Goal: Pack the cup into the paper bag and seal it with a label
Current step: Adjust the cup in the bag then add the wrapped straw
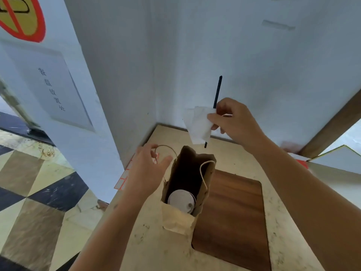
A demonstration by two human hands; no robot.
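Observation:
A brown paper bag stands open on the counter. Inside it sits the cup, only its white lid showing. My left hand is beside the bag's left side, fingers hooked around one string handle. The other handle hangs loose over the bag's right wall. My right hand is raised above the bag's mouth, pinching a white napkin together with a thin black straw, which stands nearly upright.
The bag rests at the edge of a dark wooden board on a pale speckled counter. A strip of orange-edged labels lies by the counter's left edge. White walls close the corner behind. Patterned floor lies to the left.

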